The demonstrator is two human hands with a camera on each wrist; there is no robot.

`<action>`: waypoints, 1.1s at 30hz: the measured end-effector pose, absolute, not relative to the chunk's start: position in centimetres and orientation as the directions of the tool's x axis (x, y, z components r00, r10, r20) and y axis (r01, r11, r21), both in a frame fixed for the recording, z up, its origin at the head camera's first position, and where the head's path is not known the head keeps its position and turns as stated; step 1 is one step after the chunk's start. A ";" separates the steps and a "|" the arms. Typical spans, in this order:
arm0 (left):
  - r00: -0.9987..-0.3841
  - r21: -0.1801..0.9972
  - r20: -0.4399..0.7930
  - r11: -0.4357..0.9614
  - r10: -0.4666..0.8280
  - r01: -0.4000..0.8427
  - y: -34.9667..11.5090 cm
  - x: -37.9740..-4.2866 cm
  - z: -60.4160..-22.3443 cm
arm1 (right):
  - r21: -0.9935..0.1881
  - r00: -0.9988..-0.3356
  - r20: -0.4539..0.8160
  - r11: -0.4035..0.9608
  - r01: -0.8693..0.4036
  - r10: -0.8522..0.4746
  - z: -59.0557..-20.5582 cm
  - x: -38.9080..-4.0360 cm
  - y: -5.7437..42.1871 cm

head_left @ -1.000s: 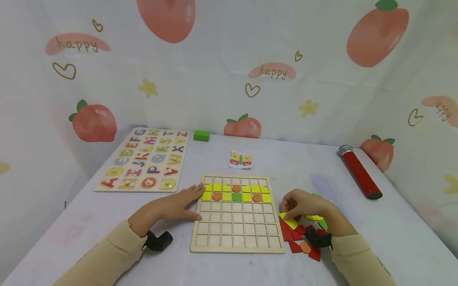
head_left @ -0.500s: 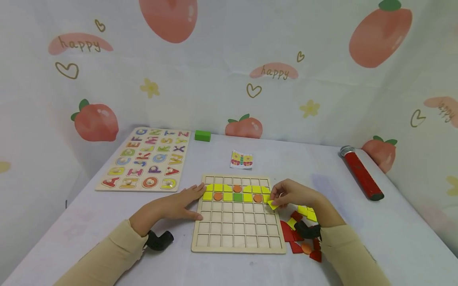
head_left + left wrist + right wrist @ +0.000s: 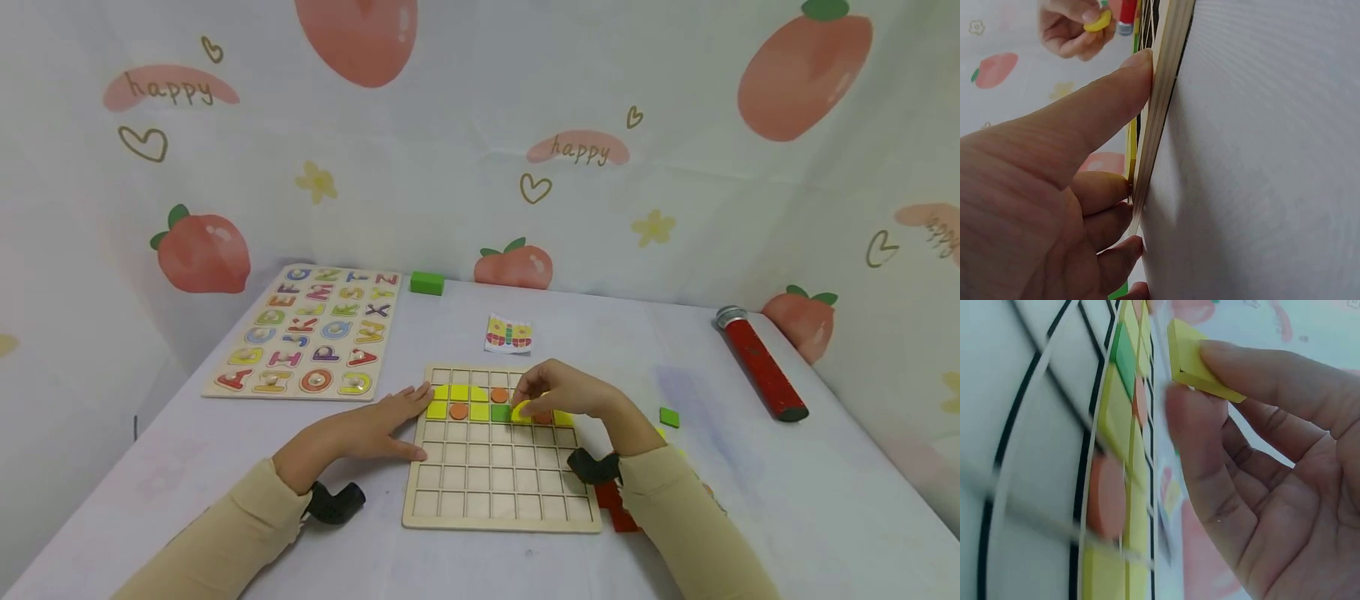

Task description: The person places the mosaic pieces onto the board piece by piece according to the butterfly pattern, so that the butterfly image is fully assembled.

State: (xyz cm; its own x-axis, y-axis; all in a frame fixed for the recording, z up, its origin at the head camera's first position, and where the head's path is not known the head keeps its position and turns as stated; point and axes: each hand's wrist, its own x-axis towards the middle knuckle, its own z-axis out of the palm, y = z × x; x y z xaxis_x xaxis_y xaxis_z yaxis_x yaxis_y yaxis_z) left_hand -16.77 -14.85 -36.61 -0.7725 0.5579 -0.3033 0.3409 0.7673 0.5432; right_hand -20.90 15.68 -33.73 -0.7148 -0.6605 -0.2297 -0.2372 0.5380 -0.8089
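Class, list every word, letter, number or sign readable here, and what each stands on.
"happy", twice, on the white peach-printed cloth backdrop; a third, at the right edge, is hard to read.
"A" to "Z", multicoloured capitals, on the rectangular pale-wood alphabet board; "B" and "L" are blurred.
No legible text shows on the small white paper card with the butterfly picture.

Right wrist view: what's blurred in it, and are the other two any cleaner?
Right wrist: the near side of the board and the lower fingertip are blurred, the yellow piece crisper. Left wrist: dimmer, soft shadow on the cloth. Head: evenly lit, no obvious blur.
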 end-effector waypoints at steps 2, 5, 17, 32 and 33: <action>-0.773 0.542 -0.305 0.769 0.557 0.340 -14.8 -16.7 -36.5 | -0.810 -0.719 -0.239 0.542 -0.222 -0.653 -33.9 -21.0 14.9; -0.770 0.546 -0.305 0.765 0.561 0.341 -14.8 -16.8 -36.5 | -0.818 -0.718 -0.259 0.542 -0.193 -0.646 -34.1 -21.1 13.8; -0.765 0.546 -0.297 0.759 0.571 0.355 -14.8 -17.0 -36.7 | -0.830 -0.680 -0.205 0.493 -0.260 -0.704 -34.6 -21.5 9.6; -0.762 0.543 -0.300 0.759 0.574 0.358 -15.0 -17.1 -36.8 | -0.817 -0.740 -0.252 0.547 -0.182 -0.623 -35.3 -20.6 5.0; -0.762 0.540 -0.301 0.761 0.573 0.359 -15.0 -17.1 -36.8 | -0.812 -0.746 -0.249 0.553 -0.188 -0.618 -35.3 -20.5 4.8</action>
